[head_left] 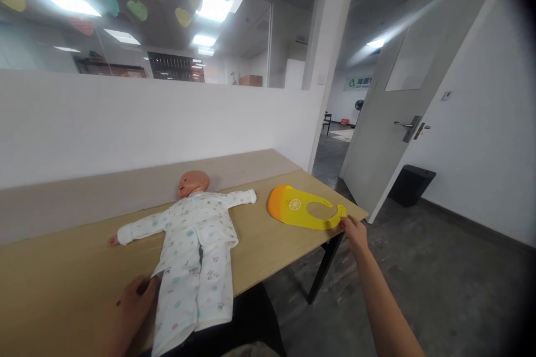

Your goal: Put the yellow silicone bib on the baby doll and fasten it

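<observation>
A baby doll [195, 183] in a white printed top and trousers lies on its back on the wooden table [268, 256], arms spread, head turned to the left. My left hand [140, 298] is at the doll's side, its fingers closed on the hem of the doll's top [184, 237]. To the doll's right lies a yellow and orange silicone bib [288, 212] with a citrus slice print. My right hand [354, 231] pinches the neck strap end of the bib at the table's right edge.
A white wall [146, 122] with a window above stands behind the table. At the right are an open door [402, 95] and a black bin [412, 184] on the floor. Something black is under the table's front edge.
</observation>
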A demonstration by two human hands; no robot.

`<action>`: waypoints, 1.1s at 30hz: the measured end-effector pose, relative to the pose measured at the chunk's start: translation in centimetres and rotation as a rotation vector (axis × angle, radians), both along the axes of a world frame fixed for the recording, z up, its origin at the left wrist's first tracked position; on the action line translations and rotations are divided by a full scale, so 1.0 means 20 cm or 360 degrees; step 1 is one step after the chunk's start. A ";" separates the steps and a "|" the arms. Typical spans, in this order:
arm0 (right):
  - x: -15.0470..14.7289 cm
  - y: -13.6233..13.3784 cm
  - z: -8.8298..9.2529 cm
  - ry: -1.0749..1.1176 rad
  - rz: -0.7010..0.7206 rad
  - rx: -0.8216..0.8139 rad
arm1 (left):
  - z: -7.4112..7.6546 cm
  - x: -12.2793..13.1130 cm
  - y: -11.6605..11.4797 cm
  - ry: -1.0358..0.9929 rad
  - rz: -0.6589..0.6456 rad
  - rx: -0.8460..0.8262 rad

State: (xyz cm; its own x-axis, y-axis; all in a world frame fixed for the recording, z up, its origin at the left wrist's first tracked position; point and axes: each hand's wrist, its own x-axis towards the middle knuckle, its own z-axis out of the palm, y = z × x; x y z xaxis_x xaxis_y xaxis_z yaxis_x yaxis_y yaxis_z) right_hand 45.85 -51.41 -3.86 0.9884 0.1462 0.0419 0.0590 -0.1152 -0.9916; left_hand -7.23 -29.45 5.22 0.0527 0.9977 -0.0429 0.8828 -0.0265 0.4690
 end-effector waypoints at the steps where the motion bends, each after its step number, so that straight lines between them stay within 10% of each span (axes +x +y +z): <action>1: 0.01 0.00 0.01 -0.0018 -0.0003 -0.0147 | -0.01 -0.01 0.01 -0.0003 -0.0005 -0.0016; 8: 0.11 0.04 0.09 -0.0122 0.0136 -0.0913 | -0.06 -0.04 0.05 -0.0014 -0.0057 -0.0055; 16: 0.17 0.09 0.08 -0.0206 0.0201 -0.1227 | -0.01 -0.01 0.01 -0.0037 -0.0047 0.0054; 26: 0.12 0.13 0.14 -0.0411 0.0217 -0.1238 | -0.05 -0.01 0.04 -0.0110 -0.0011 0.0030; 33: 0.09 0.20 0.36 -0.0604 0.0253 -0.0801 | -0.08 -0.04 0.03 -0.0090 0.0001 0.0030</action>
